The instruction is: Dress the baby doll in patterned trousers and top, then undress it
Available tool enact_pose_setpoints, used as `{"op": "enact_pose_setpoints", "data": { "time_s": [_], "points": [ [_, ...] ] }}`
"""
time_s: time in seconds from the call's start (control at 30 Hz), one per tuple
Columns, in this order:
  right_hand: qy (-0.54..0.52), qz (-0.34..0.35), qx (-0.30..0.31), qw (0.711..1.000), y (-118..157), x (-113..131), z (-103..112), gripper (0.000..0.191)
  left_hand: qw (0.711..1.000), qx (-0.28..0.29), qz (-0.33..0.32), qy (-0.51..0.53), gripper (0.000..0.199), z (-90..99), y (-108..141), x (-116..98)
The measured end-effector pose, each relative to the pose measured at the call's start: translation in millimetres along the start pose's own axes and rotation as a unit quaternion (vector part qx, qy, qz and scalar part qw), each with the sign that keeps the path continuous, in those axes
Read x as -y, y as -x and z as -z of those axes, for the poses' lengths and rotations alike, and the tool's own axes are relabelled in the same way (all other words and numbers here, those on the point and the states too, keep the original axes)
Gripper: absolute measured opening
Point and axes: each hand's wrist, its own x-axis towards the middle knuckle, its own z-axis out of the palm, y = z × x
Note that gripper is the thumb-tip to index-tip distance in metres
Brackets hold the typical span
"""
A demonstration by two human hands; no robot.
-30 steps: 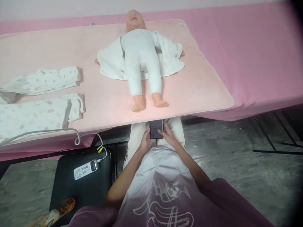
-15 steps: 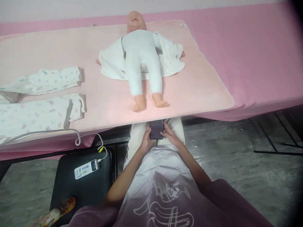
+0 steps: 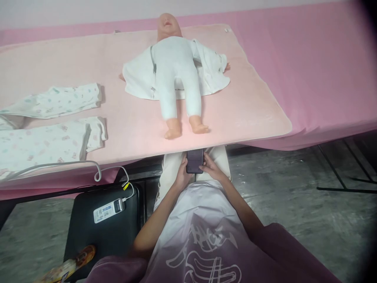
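Observation:
Low over my lap, just under the table edge, a dark smartphone (image 3: 194, 162) is gripped between both hands. My left hand (image 3: 183, 175) wraps its left side, and my right hand (image 3: 212, 168) holds the right side with the thumb at the lower corner. The phone's top end is partly hidden by the table edge. Beyond it, a baby doll (image 3: 176, 63) lies on its back on the pink mat, feet toward me. It has a white body and legs, and a white jacket (image 3: 212, 74) spread open with the doll's arms in the sleeves.
Printed baby clothes (image 3: 50, 137) lie on the pink mat (image 3: 141, 125) at the left. A grey cable runs from there to a white power bank (image 3: 108, 211) on a black stool (image 3: 88, 236). A snack package (image 3: 70, 265) sits at the lower left. Black metal legs (image 3: 338, 188) stand at the right.

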Motion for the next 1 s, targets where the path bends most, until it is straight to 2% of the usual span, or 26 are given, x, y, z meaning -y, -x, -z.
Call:
{"op": "enact_pose_setpoints", "data": {
  "time_s": [0.23,0.47,0.67,1.0],
  "points": [
    [-0.006,-0.014,0.004,1.000,0.2,3.4,-0.7,0.110,1.000,-0.005,-0.005,-0.008,0.065,2.4,-1.1,1.9],
    [-0.020,-0.008,-0.003,1.000,2.2,12.4,-2.9,0.097,1.000,0.003,-0.008,-0.017,0.068,1.4,-0.8,1.6],
    [-0.019,-0.018,-0.007,1.000,2.6,18.9,-5.2,0.097,0.999,-0.020,-0.026,-0.037,0.071,0.9,-3.3,3.6],
    [-0.017,-0.006,-0.014,1.000,2.9,14.1,-5.2,0.094,1.000,-0.010,-0.006,-0.006,0.064,-4.4,1.2,-1.7]
  ]
}}
